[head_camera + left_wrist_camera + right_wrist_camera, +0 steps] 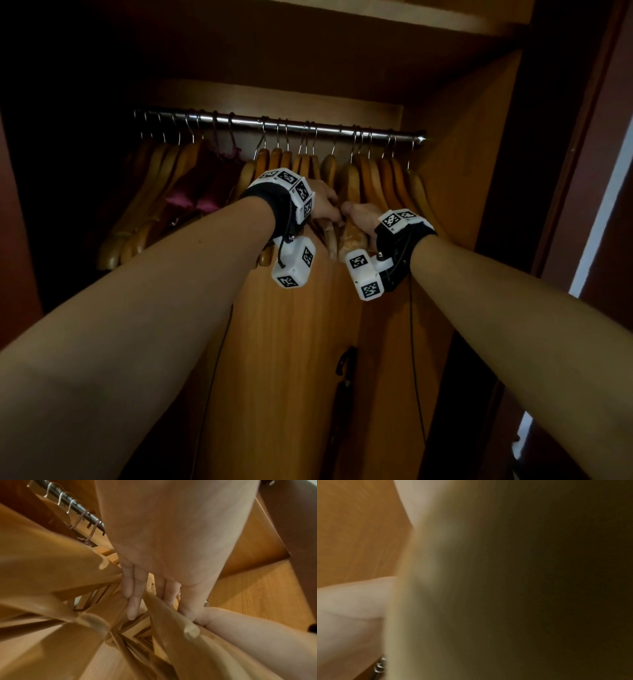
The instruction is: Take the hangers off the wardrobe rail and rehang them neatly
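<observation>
While both arms reach up into the wardrobe, the hands meet among the hangers below the rail.

Left hand: fingers straight, slipped between wooden hangers, touching them; one hanger arm passes between the fingers. No curl, no grip seen.

Right hand: just beside the left, thumb touching it; wrapped round the shoulder of a pale hanger. Right wrist view blurred, mostly blocked by a close surface.

Hangers: wooden, metal hooks, all hung on the rail above the hands; one group left of the hands, another bunch at and right of them.

Garment: dark pink, on hangers well left of the hands.

Umbrella: dark, curved handle, low against the wardrobe back, beneath the hands.
</observation>
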